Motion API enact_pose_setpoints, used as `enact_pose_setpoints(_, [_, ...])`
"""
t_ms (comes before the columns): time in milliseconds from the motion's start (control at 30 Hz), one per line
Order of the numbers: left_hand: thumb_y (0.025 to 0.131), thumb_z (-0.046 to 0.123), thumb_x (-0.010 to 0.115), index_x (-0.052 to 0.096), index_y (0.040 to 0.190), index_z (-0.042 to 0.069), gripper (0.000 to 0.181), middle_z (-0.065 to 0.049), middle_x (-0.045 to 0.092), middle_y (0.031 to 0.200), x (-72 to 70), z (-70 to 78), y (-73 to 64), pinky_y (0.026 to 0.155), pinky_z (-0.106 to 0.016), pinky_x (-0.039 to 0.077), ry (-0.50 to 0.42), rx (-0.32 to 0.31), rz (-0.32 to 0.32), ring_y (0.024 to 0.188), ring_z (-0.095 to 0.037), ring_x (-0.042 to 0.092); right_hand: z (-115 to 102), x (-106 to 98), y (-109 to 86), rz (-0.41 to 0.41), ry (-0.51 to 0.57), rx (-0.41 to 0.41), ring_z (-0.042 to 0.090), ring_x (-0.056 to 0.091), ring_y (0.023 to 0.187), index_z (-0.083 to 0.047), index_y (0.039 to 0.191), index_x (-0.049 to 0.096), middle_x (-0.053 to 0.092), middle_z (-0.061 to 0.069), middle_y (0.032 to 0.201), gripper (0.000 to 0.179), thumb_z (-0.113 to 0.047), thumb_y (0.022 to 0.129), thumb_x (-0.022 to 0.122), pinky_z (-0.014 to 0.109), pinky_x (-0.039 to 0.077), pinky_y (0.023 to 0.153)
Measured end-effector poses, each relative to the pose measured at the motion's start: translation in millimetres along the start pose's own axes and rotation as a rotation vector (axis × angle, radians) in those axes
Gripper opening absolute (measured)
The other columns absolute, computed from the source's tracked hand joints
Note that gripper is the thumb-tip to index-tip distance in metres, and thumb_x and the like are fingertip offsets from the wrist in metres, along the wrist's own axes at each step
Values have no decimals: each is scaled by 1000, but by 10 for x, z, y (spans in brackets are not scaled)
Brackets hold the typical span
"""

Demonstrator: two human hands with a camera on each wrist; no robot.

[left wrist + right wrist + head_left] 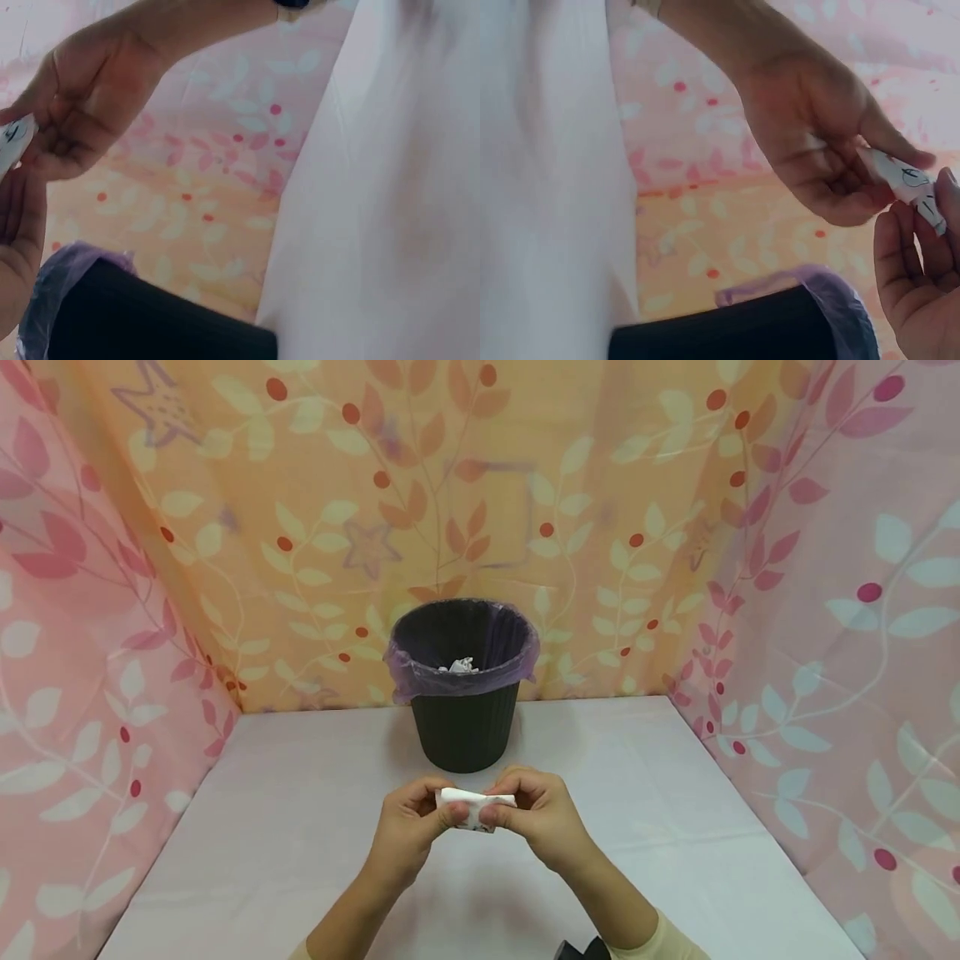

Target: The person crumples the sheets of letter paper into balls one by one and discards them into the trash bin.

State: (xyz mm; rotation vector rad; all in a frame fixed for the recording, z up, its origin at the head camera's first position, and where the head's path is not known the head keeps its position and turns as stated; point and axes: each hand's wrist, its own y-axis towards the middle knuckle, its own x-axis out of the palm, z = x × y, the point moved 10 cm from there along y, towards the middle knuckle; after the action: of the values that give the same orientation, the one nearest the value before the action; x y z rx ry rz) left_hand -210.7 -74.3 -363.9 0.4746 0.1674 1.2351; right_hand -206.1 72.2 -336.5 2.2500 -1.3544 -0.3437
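In the head view both hands hold a small folded piece of white paper with dark printed marks above the table, in front of the bin. My left hand pinches its left end with thumb and fingers, and my right hand pinches the right end. Seen from the left wrist, the right hand is at the paper, and part of the left hand shows at the edge. The right wrist view has the left hand gripping the paper, with the right hand below it.
A black bin with a purple liner bag stands on the white table beyond the hands. Crumpled white paper lies inside it. Patterned curtains enclose the table at back and sides. A dark device sits by the right sleeve.
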Motion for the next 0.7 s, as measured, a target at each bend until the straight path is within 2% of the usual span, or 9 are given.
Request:
enact_pose_setpoints(100, [89, 5, 77, 68, 111, -2, 24, -3, 69, 102, 13, -36, 21, 79, -27, 60, -12, -63, -53, 88, -13, 66, 4, -79, 19, 4, -7, 19, 11, 65, 83, 6, 94, 69, 70, 1, 93, 10, 0, 89, 75, 24, 59, 71])
enact_pose_setpoints(233, [93, -1, 72, 64, 121, -7, 30, -7, 67, 109, 65, -10, 31, 85, -32, 61, -27, -69, -122, 95, -17, 69, 46, -173, 44, 28, -34, 67, 12, 66, 87, 9, 102, 69, 72, -1, 97, 13, -3, 97, 66, 25, 58, 76])
enact_pose_setpoints(333, [93, -2, 70, 62, 117, -12, 27, -7, 68, 106, 77, 11, 25, 85, -32, 61, -34, -47, -115, 94, -18, 71, 102, -186, 40, 68, -37, 124, 13, 66, 91, 11, 109, 66, 72, 1, 101, 21, -8, 101, 63, 26, 57, 79])
enact_pose_setpoints(400, [93, -3, 70, 61, 111, -14, 23, -5, 69, 103, 77, -9, 17, 83, -30, 61, -44, -51, -84, 91, -17, 71, 141, -208, 17, 141, -36, 156, 13, 66, 90, 8, 115, 63, 70, 2, 100, 24, -10, 100, 66, 25, 57, 80])
enact_pose_setpoints(433, [93, -3, 71, 60, 107, -15, 22, -5, 69, 102, 76, -22, 14, 83, -30, 61, -48, -54, -63, 89, -16, 71, 134, -231, 4, 193, -50, 146, 13, 65, 90, 6, 118, 61, 68, 3, 101, 26, -10, 98, 68, 24, 57, 81])
enact_pose_setpoints(500, [91, -5, 71, 57, 101, -16, 20, -3, 70, 97, 61, -67, 5, 81, -30, 62, -50, -70, -6, 84, -16, 72, 58, -284, -33, 307, -148, 68, 14, 64, 92, 0, 117, 60, 64, 4, 102, 29, -9, 93, 75, 23, 57, 83])
enact_pose_setpoints(600, [90, -5, 73, 56, 96, -15, 20, -3, 70, 93, 16, -136, -16, 80, -32, 62, -36, -104, 97, 77, -18, 72, -179, -278, -99, 420, -460, -151, 17, 65, 94, -7, 110, 67, 62, 5, 102, 29, -5, 85, 82, 21, 57, 84])
enact_pose_setpoints(633, [90, -5, 73, 56, 95, -15, 21, -4, 69, 93, 0, -145, -21, 79, -33, 63, -28, -106, 129, 77, -19, 72, -259, -235, -117, 429, -565, -229, 19, 65, 96, -6, 109, 70, 63, 5, 104, 30, -4, 83, 84, 21, 57, 86])
enact_pose_setpoints(700, [90, -5, 74, 58, 94, -14, 19, -5, 69, 91, -45, -163, -28, 79, -35, 63, -17, -110, 188, 74, -21, 73, -351, -122, -132, 390, -716, -347, 21, 66, 101, -5, 112, 75, 66, 6, 108, 35, -4, 80, 87, 20, 56, 89])
